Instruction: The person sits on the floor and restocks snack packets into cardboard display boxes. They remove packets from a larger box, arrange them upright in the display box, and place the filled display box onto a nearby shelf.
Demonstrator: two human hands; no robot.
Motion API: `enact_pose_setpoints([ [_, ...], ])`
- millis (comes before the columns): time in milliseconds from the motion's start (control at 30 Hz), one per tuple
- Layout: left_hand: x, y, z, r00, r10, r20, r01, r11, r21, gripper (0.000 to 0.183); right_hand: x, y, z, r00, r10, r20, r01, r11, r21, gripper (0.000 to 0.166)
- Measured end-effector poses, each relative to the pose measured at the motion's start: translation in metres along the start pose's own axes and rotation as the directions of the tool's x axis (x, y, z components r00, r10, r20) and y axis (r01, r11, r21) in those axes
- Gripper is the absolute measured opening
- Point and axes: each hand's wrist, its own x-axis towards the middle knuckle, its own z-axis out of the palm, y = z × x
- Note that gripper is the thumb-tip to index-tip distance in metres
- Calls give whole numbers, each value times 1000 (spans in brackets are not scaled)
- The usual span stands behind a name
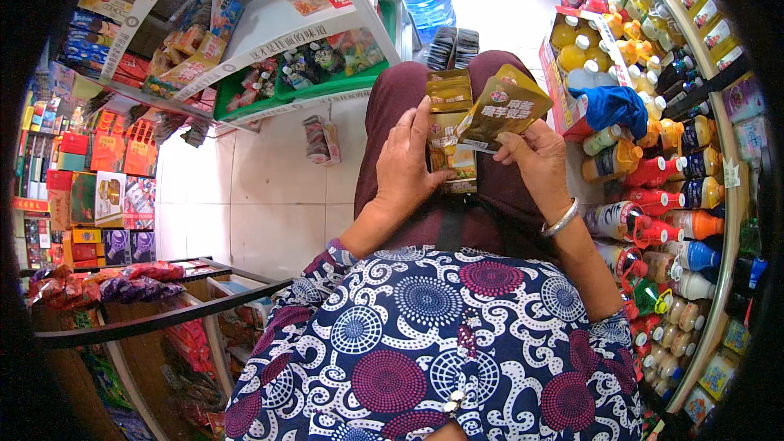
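Note:
A narrow display box (463, 165) rests on my lap, filled with a row of gold-brown snack packets (449, 98). Along its left side lies my left hand (401, 162), fingers stretched up the edge and thumb at the lower end, steadying it. My right hand (536, 156) pinches a few flat foil packets (505, 111) of the same kind by their lower corner. These packets are fanned a little and tilted over the right side of the box, hiding part of it. Their fronts bear printed writing.
A small box of dark packets (321, 139) stands on the tiled floor at left, below a metal shelf (257, 55) with green trays (361, 81). More dark packets (452, 48) stand beyond my knees. Bottles (649, 202) crowd the right, with a blue cloth (612, 109) over a carton.

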Motion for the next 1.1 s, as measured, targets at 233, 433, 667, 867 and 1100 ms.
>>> enact_pose_setpoints([
  [233, 18, -1, 4, 992, 101, 79, -110, 985, 131, 113, -1, 1, -3, 998, 36, 45, -35, 999, -16, 12],
  [433, 20, -9, 8, 994, 87, 71, -89, 996, 25, 102, -8, 3, 10, 999, 6, 36, -8, 998, 56, 10],
  [667, 28, -24, 8, 990, 101, 101, -96, 994, -50, 87, -19, 18, 19, 990, 36, 137, -25, 997, -77, 13],
  [867, 36, -30, 5, 976, 138, 170, -117, 985, -123, 89, -22, 6, 23, 980, -105, 169, 166, 899, -405, 20],
  [1100, 41, -31, 0, 959, 110, 260, -85, 991, -107, 93, -21, 3, 19, 949, -180, 259, 298, 778, -553, 16],
])
